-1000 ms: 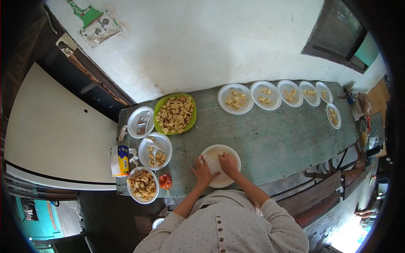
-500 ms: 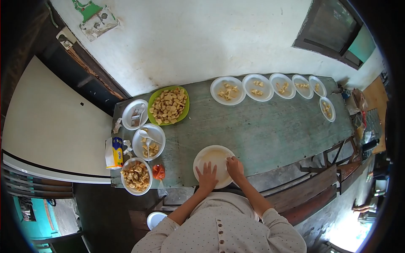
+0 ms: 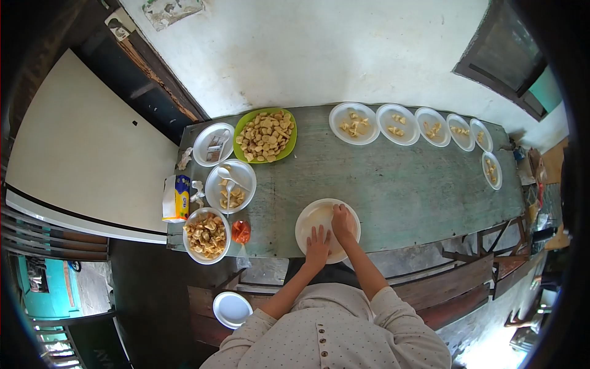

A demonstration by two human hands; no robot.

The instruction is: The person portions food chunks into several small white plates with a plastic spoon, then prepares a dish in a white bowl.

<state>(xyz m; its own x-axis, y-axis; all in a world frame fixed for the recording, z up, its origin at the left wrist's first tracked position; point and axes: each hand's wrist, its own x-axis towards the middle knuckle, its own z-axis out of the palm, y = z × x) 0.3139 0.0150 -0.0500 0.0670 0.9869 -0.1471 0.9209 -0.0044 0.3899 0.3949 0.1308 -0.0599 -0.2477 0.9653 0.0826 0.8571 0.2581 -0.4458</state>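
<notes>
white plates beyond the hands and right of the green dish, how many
6: five white plates in a row along the wall, and a sixth plate just in front of the row's right end. None looks hidden.

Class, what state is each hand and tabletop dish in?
Left hand: open, fingers spread.
Right hand: fingers bunched.
Whitish round plate under hands: faceup.
Green squarish dish: heaped.
Six white round plates: sparsely filled.
White round bowl: full of browned pieces.
Spoon-holding white round dish: partly filled.
Packet-holding white round dish: partly filled.
</notes>
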